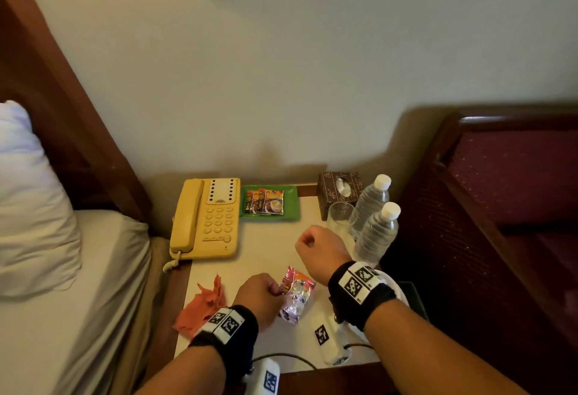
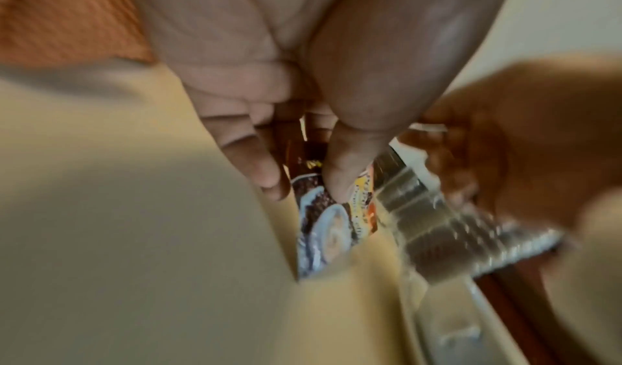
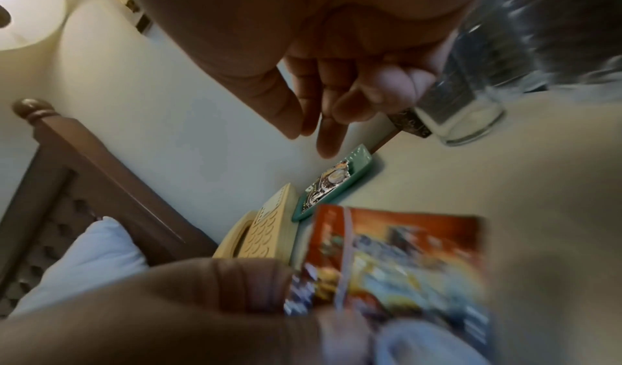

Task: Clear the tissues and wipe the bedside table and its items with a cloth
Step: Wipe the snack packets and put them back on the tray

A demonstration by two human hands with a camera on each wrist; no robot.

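My left hand (image 1: 276, 293) pinches a bunch of crumpled coffee sachets (image 1: 297, 293) just above the front of the bedside table (image 1: 266, 250). The left wrist view shows the thumb (image 2: 336, 184) pressing on a printed sachet (image 2: 323, 227). Left of this hand, an orange cloth (image 1: 203, 304) lies crumpled on the table. My right hand (image 1: 301, 243) hovers over the table's middle, near the glass (image 1: 341, 216). Its fingers (image 3: 328, 142) are loosely curled and hold nothing. A brown tissue box (image 1: 339, 191) stands at the back right with a tissue in its slot.
A yellow phone (image 1: 206, 216) sits at the back left, with a green tray (image 1: 291, 207) of sachets beside it. Two water bottles (image 1: 378, 232) stand by the glass. Cables run along the front edge. A bed lies to the left and a dark chair (image 1: 500, 191) to the right.
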